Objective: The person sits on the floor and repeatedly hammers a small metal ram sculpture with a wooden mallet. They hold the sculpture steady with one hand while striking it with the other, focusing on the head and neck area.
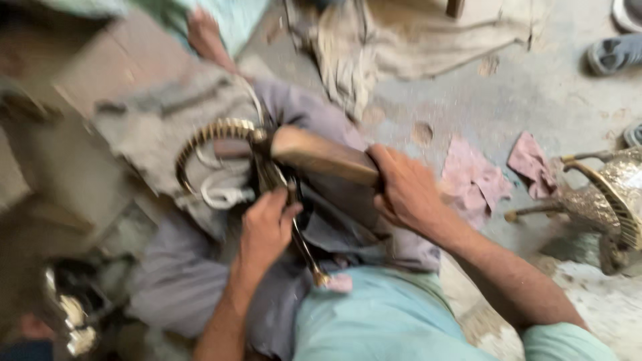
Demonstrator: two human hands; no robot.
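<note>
A wooden handle (324,157) lies across the person's lap. It joins a dark metal piece in the middle, and a curved ribbed metal bar (207,137) bends out from that piece like a horn. The picture is blurry, so the small parts are hard to see.

The right hand (404,190) is wrapped tight around the near end of the wooden handle and holds it steady. The left hand (267,227) is closed around a thin metal tool (304,247). The tool's top end sits against the dark metal piece, and its bottom end points down toward the person's light blue shirt (394,321).

Under both hands are the person's legs in grey trousers (180,281). A grey rag (160,134) lies on the far side of the left hand, under the curved bar.

To the right of the right hand, two pink rags (471,177) lie on the dusty floor (535,93). Further right stands a shiny patterned metal thing (612,194) with a curved bar of its own. It looks done and set aside. The piece in the lap looks only partly done, since the tool is on it and both hands are busy.

A big dirty cloth (401,40) lies on the floor far past the hands.
</note>
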